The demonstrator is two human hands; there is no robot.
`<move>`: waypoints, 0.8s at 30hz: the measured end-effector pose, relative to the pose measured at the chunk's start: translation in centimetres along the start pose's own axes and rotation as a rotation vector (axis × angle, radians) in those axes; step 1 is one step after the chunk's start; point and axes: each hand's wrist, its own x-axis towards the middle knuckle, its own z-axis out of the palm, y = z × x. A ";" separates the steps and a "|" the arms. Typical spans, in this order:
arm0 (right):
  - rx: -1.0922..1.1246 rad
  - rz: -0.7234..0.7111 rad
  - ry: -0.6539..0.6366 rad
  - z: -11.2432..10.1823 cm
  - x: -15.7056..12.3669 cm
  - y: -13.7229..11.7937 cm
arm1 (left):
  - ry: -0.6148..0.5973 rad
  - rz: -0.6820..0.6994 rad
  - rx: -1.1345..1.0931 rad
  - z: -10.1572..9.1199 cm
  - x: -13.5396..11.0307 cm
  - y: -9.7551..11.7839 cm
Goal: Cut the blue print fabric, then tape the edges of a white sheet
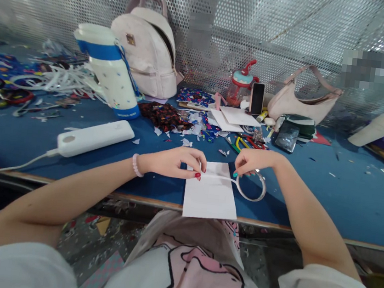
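A white sheet of paper (pixel 208 199) lies on the blue tabletop near its front edge, right before me. Across its upper part runs a narrow white strip of tape (pixel 216 177), drawn out from a roll of tape (pixel 261 194). My left hand (pixel 183 162) is at the strip's left end, thumb and forefinger closed together on it over the paper. To the right, my right hand (pixel 254 161) has its fingers curled onto the top of the roll, which tilts beside the paper's right edge. Its fingers partly hide the roll's upper side.
A white power bank-like device with a cable (pixel 97 139) lies left, below a large bottle (pixel 112 70). Behind stand a backpack (pixel 149 56), a phone (pixel 257 98) and a handbag (pixel 304 99). Scraps, pliers-like tools (pixel 242 143) and white cards (pixel 238 117) lie beyond my hands.
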 end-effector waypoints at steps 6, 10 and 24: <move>-0.103 -0.058 0.027 -0.2 -0.4 -0.2 | 0.018 0.016 -0.013 -0.3 -0.1 0.1; -0.224 -0.160 0.141 0.2 -0.3 -0.9 | 0.089 0.040 -0.004 -0.5 -0.1 0.1; -0.302 -0.370 0.141 2.6 1.2 -3.8 | 0.180 -0.003 0.065 -1.2 -0.3 -0.6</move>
